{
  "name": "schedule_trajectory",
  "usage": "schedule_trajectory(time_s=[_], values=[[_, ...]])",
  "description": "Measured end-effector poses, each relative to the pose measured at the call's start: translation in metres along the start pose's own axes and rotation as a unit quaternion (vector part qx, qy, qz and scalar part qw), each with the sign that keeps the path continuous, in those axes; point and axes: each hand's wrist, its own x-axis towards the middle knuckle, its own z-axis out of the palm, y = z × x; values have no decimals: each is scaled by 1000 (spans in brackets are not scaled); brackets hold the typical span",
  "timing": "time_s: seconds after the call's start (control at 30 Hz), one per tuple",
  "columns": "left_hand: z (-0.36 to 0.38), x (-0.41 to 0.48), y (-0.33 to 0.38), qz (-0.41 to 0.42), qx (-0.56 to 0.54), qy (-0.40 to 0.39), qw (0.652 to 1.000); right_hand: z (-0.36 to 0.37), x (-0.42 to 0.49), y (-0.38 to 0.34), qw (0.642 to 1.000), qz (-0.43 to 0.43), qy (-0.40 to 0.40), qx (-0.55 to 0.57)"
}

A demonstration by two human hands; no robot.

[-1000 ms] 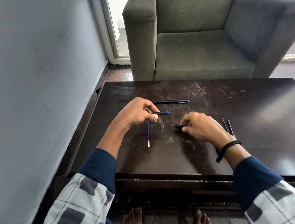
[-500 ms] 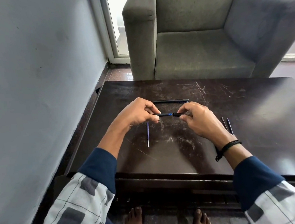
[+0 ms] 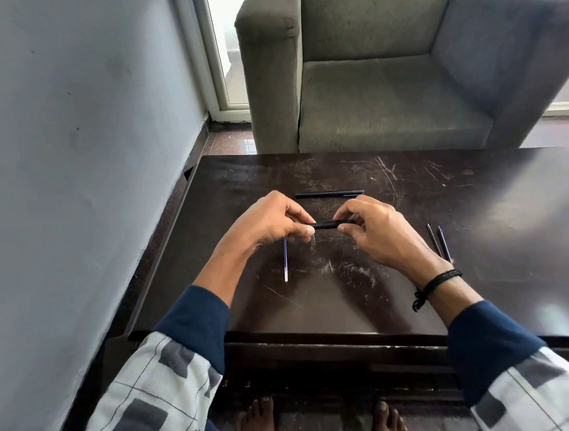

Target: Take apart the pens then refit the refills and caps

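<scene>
A black pen is held level above the dark table, between both hands. My left hand pinches its left end, and my right hand pinches the cap end on the right. A loose blue refill lies on the table below my left hand, partly hidden by it. Another black pen lies crosswise just beyond the hands. Two thin dark pen parts lie side by side to the right of my right wrist.
A grey wall runs close along the table's left side. A grey armchair stands just behind the table's far edge. My bare feet show on the floor under the near edge.
My right hand picked the black cap up from the table, brought it to the pen in my left hand and slid it over the blue tip. The blue tip is now covered.
</scene>
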Motion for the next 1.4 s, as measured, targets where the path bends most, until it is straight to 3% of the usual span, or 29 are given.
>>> schedule_trajectory(time_s=[0.77, 1.4], values=[[14, -2, 6, 4, 37, 17, 999, 0, -4, -7, 998, -8, -10, -58], [8, -3, 12, 33, 25, 38, 998, 2, 4, 0, 999, -25, 23, 10]])
